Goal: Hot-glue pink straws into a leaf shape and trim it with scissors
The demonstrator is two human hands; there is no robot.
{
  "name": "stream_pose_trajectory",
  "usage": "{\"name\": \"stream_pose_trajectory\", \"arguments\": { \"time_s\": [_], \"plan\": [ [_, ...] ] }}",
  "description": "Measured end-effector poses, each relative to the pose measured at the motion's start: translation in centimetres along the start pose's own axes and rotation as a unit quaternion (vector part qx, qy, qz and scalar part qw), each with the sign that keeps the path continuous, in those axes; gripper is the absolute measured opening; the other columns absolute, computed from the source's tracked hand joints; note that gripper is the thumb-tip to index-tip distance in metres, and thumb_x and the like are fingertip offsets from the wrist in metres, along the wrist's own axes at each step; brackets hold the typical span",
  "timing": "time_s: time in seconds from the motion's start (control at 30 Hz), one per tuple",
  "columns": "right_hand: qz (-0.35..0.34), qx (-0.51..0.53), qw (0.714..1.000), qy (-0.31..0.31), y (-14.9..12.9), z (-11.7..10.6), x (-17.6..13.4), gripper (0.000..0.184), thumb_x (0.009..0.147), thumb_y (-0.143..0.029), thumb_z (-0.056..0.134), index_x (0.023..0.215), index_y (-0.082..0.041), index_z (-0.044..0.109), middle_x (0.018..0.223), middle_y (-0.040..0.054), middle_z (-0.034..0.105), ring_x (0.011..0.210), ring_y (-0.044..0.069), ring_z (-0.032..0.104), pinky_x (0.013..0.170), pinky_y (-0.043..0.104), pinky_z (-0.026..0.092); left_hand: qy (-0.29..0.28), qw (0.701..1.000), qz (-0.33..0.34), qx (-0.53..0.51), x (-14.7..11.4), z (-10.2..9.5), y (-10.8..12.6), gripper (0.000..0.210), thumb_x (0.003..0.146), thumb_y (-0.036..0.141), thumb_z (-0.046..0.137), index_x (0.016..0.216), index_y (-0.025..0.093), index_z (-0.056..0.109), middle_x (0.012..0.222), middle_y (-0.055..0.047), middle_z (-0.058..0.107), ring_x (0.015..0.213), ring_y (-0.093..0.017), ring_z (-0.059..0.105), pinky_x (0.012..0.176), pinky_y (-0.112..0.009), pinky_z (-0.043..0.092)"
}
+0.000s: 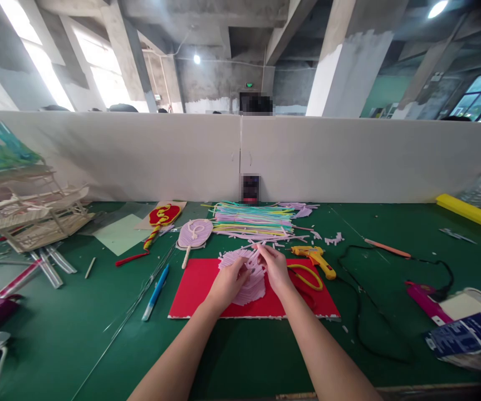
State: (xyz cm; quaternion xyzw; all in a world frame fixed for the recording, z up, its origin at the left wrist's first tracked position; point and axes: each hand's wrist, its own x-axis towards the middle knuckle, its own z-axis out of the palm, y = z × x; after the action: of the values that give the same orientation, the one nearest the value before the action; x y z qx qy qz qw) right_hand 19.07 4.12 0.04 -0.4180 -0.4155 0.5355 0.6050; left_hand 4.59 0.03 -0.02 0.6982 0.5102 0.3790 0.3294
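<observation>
A flat pale purple piece made of pipe cleaners laid side by side (249,294) lies on a red board (199,289) in front of me. My left hand (231,281) rests over its left part with thumb and fingers curled together; what they pinch is hidden. Just to the right and slightly higher, my right hand (274,267) pinches a short pale purple pipe cleaner between thumb and forefinger, above the piece's upper edge. Behind both hands is a bundle of purple, teal and yellow pipe cleaners (253,218). Yellow-handled scissors (307,277) lie beside my right wrist.
A yellow glue gun (315,259) touches the board's right side, its black cord trailing right. Left are a blue pen (156,292), thin wires, a purple fan shape (194,234) and a red-yellow one (164,215). A wooden model (27,209) stands far left; a white partition (161,159) closes the back.
</observation>
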Motion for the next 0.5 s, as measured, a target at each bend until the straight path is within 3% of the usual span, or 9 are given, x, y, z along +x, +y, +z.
{"name": "stream_pose_trajectory", "arguments": {
  "time_s": [0.2,0.37,0.5],
  "plan": [
    [-0.005,-0.022,1.0,-0.012,-0.17,0.02,-0.16,0.035,0.067,-0.052,0.073,0.075,-0.017,0.076,0.056,-0.0011,0.055,0.055,0.012,0.045,0.053,0.026,0.035,-0.029,0.992,-0.008,0.119,-0.09,-0.04,0.26,0.015,0.092,0.03,0.037,0.083,0.023,0.047,0.064,0.0,0.057,0.06,-0.019,0.056,0.057,-0.027,0.035],
    [-0.007,-0.041,0.999,-0.028,-0.15,0.03,-0.23,0.036,0.068,-0.053,0.071,0.073,-0.017,0.074,0.054,-0.0019,0.053,0.053,0.011,0.045,0.052,0.026,0.035,-0.05,0.981,0.005,0.189,-0.03,0.05,0.49,0.011,0.093,0.028,0.038,0.089,0.022,0.047,0.079,-0.006,0.062,0.075,-0.024,0.061,0.06,-0.028,0.034],
    [-0.008,-0.064,0.997,-0.042,0.27,-0.17,-0.13,0.033,0.073,-0.049,0.07,0.076,-0.016,0.071,0.057,-0.0028,0.055,0.053,0.011,0.047,0.053,0.026,0.039,-0.066,0.972,-0.005,0.227,-0.05,0.02,0.55,0.016,0.095,0.025,0.033,0.093,0.02,0.048,0.077,-0.008,0.063,0.073,-0.025,0.062,0.059,-0.028,0.035]
  ]
}}
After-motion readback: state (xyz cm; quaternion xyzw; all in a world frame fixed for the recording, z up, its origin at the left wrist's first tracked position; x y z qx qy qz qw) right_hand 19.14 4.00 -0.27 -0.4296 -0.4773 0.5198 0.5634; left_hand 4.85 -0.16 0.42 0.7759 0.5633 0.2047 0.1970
